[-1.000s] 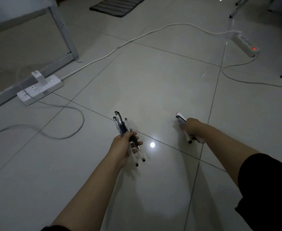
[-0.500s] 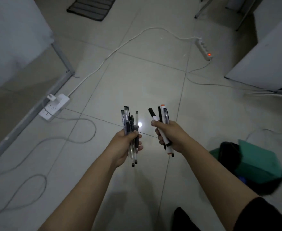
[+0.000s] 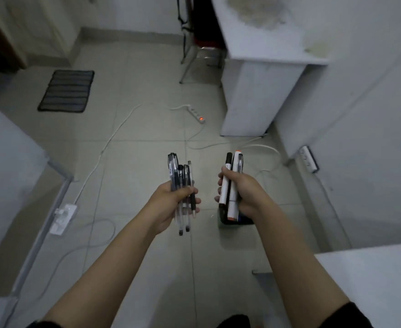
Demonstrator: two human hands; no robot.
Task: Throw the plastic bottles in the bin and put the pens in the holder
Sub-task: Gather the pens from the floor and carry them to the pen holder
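Head view looked down over both bare forearms, held out above a grey tiled floor (image 3: 133, 143). Left hand (image 3: 171, 202) had its fingers curled tight round a bunch of pens (image 3: 181, 183), mostly clear-barrelled with dark caps, standing roughly upright with the tips poking out below the fist. Right hand (image 3: 239, 192) was likewise clenched, gripping a smaller bunch of markers (image 3: 230, 183): white barrels, one black cap, one orange-tipped end at the top and another orange end below the fist. The two bunches were near each other but apart. Just under the right hand, partly hidden by it, a dark open-topped container (image 3: 228, 221) with a green side stood on the floor; whether it was the holder or the bin could not be told. Farther off, a white power strip (image 3: 196, 114) with a red light lay on the tiles, its cable running across the floor to another strip (image 3: 63, 217) at the left beside a metal frame. A striped mat (image 3: 67, 91) lay at the upper left, and a white desk (image 3: 261, 67) stood at the upper right.
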